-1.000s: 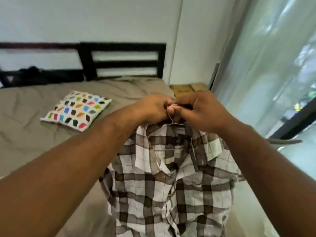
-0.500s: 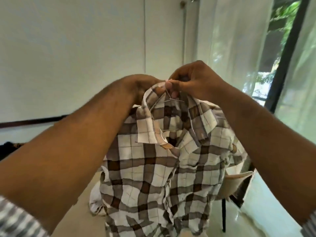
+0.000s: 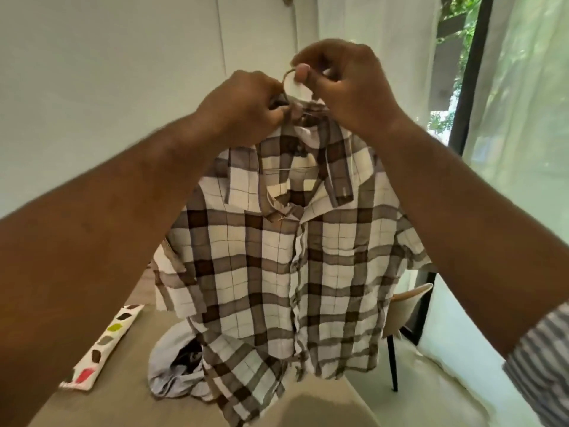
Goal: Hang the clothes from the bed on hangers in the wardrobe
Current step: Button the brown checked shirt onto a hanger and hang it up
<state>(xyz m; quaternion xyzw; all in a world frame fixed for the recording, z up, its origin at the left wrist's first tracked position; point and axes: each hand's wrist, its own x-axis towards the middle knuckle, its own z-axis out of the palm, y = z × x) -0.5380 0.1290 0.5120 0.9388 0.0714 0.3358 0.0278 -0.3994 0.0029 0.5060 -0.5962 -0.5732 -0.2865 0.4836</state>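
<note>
My left hand [image 3: 246, 109] pinches the shirt [image 3: 286, 257] collar; my right hand [image 3: 345, 84] pinches the hanger [image 3: 288, 80] hook just beside it. Shirt hangs below both.

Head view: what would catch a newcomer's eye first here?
The brown-and-white plaid shirt fills the centre, held up over the bed. Both hands meet at its collar: the left hand grips the fabric and the right hand pinches the wire hanger hook. A colourful spotted pillow lies lower left.
</note>
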